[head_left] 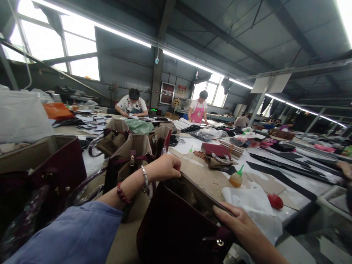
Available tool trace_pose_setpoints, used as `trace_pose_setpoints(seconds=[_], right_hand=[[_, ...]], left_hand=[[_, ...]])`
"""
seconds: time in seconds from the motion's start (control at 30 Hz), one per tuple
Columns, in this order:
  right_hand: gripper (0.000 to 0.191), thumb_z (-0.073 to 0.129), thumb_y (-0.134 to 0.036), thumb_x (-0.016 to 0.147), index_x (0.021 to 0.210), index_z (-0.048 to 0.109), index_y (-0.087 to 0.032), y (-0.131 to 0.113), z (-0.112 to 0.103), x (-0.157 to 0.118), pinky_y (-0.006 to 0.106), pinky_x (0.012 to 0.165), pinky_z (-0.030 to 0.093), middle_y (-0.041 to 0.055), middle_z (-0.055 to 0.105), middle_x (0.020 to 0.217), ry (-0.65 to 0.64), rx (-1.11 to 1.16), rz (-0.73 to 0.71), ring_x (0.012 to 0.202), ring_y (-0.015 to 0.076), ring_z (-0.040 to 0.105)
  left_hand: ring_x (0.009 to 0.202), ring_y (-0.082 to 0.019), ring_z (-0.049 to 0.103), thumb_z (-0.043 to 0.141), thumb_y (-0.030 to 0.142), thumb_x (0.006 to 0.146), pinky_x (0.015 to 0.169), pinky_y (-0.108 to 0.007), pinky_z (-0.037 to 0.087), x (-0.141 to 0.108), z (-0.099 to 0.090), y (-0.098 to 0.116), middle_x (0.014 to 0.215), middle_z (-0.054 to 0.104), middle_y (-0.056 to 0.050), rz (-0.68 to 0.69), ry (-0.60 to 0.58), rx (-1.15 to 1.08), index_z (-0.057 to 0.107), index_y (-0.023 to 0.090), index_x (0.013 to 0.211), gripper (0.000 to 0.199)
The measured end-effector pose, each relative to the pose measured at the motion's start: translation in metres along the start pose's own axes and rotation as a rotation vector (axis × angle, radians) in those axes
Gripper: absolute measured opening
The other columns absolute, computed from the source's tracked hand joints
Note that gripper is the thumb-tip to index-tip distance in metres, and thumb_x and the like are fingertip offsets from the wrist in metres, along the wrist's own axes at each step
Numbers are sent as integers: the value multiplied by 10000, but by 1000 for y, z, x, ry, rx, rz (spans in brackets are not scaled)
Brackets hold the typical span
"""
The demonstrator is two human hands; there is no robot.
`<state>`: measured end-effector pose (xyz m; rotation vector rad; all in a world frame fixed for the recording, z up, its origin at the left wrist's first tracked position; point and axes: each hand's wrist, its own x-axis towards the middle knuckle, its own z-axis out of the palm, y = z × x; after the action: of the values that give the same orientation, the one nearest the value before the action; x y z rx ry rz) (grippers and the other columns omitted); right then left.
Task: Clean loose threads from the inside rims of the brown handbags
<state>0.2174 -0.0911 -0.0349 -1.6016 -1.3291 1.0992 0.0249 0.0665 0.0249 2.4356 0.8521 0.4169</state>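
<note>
A dark maroon handbag (pixel 170 220) stands close in front of me, its top open and its lining showing. The fingers of my left hand (pixel 166 168) are closed on the far left corner of its rim. My right hand (pixel 233 220) grips the rim on the right, thumb on the inner side and fingers outside. A small metal fitting sits on a strap tab just below that hand. To the left, several similar maroon bags with beige linings (pixel 132 146) stand open, and a larger open bag (pixel 63 157) is nearest me on that side.
A glue bottle with a green nozzle (pixel 236 178) stands right of the bag, near a white plastic bag (pixel 253 201) and a red object (pixel 275 201). A folded maroon piece (pixel 216 154) lies farther back. Two co-workers (pixel 198 108) are across the table.
</note>
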Motion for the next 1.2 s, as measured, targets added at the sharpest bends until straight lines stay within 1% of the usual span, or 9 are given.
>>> trace_pose_setpoints(seconds=[0.23,0.5,0.67,0.73,0.8,0.9,0.97,1.03,1.2], right_hand=[[465,505,-557,714,930,625,-163,0,0,1,255,615,434,35,607,759,6,-24,-38,737,209,537],[467,491,-519,745,1025,590,-158,0,1,0,292,680,442,50,618,823,-14,-11,-32,771,224,547],[377,489,-408,781,1078,552,-184,-17,-3,2,288,808,397,51,588,982,8,-210,-180,933,229,503],[323,478,-365,788,1039,570,-182,-29,-5,4,277,768,408,42,596,934,-73,-290,-189,884,216,517],[255,450,-324,797,941,599,-176,-41,-5,9,244,641,418,23,599,821,-174,-355,-160,749,182,528],[201,429,-282,794,759,587,-163,-54,0,20,197,494,350,-8,545,660,-209,-497,-148,586,124,464],[200,420,-269,793,702,559,-158,-60,4,29,190,480,325,-19,508,612,-212,-589,-168,550,107,429],[193,411,-250,791,701,552,-153,-64,10,37,190,499,328,-22,499,612,-230,-641,-190,555,103,424],[196,400,-226,783,768,576,-141,-72,22,50,188,504,332,-19,510,617,-269,-601,-161,554,102,428]], left_hand=[[517,-94,424,526,210,599,468,-192,290,0,2,-3,481,442,49,-10,5,-2,514,140,551,85],[512,-93,421,515,198,592,458,-188,289,1,4,-2,472,428,49,-1,25,6,490,144,531,85],[486,-83,394,497,177,596,444,-188,265,-2,2,-1,458,405,50,12,49,52,469,145,508,98],[477,-80,384,498,170,596,440,-187,259,-4,2,0,455,399,50,5,50,62,469,144,508,96],[478,-78,384,499,165,596,443,-185,260,-5,2,1,459,403,48,1,57,67,477,142,514,88],[485,-78,389,500,160,596,451,-183,261,-7,2,2,468,413,45,6,74,77,488,139,521,78],[486,-77,388,499,158,596,452,-183,257,-8,2,1,467,413,44,11,81,82,486,139,517,82],[485,-78,386,498,155,597,452,-184,251,-9,2,0,464,412,45,16,88,86,490,140,519,80],[504,-83,405,507,153,595,463,-185,251,-13,0,-2,477,435,39,8,108,100,526,142,544,56]])
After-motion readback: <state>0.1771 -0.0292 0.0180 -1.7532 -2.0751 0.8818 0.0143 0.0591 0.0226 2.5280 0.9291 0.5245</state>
